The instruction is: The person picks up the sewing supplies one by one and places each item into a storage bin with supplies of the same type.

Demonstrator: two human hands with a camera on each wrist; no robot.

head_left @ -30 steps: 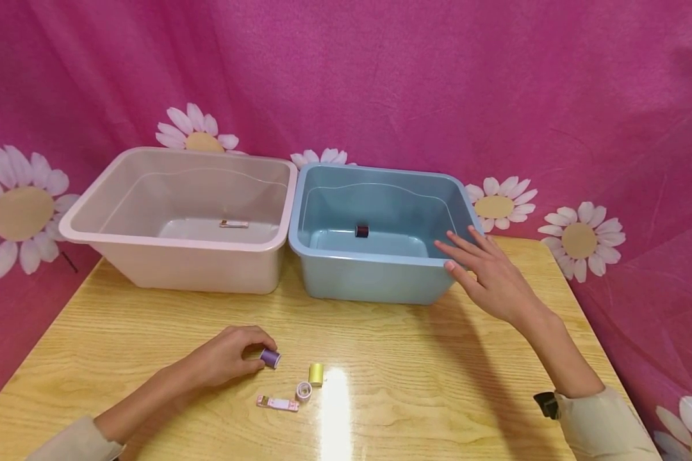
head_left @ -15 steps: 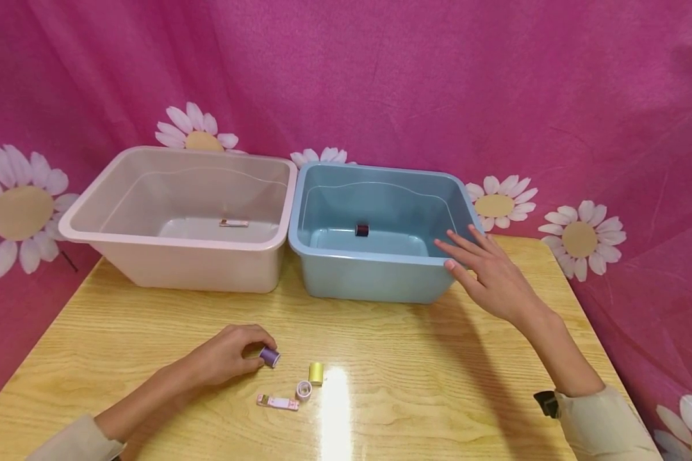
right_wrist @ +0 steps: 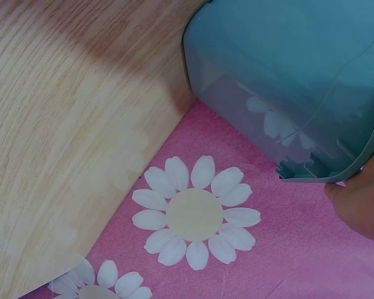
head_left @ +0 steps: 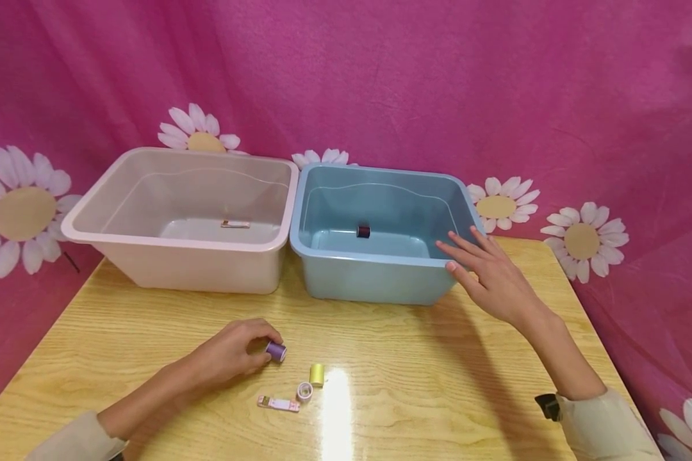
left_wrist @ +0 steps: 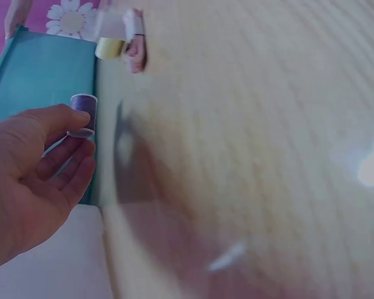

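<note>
My left hand (head_left: 233,349) pinches a purple spool of thread (head_left: 276,351) between thumb and fingers, over the front part of the table. The left wrist view shows the same spool (left_wrist: 83,116) with white ends, held upright there. Just to the right of that hand lie a yellow spool (head_left: 317,374), a whitish spool (head_left: 304,392) with its end up, and a folded pink-and-white measuring tape (head_left: 279,403). My right hand (head_left: 493,278), fingers spread, rests at the right front corner of the blue tub (head_left: 375,275). A dark spool (head_left: 363,231) lies inside that tub.
A pale pink tub (head_left: 196,266) stands left of the blue one, their rims side by side. Inside it lies another folded measuring tape (head_left: 235,224). Behind the wooden table (head_left: 380,410) hangs a pink cloth (head_left: 380,77) with daisies.
My left hand has shifted slightly up and to the right with the purple spool. My right hand stays at the blue tub's corner.
</note>
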